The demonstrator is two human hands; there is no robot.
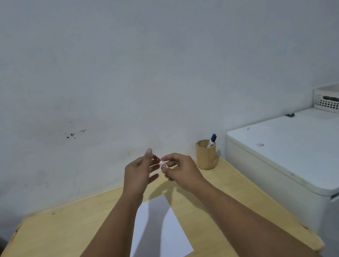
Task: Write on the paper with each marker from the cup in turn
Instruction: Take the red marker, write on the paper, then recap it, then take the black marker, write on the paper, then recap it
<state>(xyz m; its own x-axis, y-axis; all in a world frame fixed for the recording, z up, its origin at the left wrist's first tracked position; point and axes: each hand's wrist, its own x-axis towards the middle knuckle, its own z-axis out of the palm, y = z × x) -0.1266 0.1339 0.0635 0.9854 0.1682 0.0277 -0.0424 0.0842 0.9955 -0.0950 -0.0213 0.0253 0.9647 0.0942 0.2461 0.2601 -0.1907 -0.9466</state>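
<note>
Red marker (161,163), short white barrel with red print and red cap, pinched between both hands above the far end of the table (49,241). Right hand (179,170): fingertips closed on the white barrel. Left hand (139,174): thumb and fingers closed around the red cap end, index finger raised clear. Long axis tilted, cap end up and toward the left hand, barrel end down and toward the right; by the look of it, cap about to be pulled off or pressed on, which of the two not discernible. Paper (157,237): white sheet, blank where visible, flat on the table directly below and nearer than the hands, between the two forearms, partly crossed by their shadows; equally reachable, though writing likely falls to the right hand holding the barrel. Cup (207,154): tan, cylindrical, upright at the table's far right corner by the wall, near the right hand. Blue marker (211,140): white barrel, blue cap up, leaning in the cup. White cabinet (297,154) beside the table on the right, white basket (337,98) on top.
</note>
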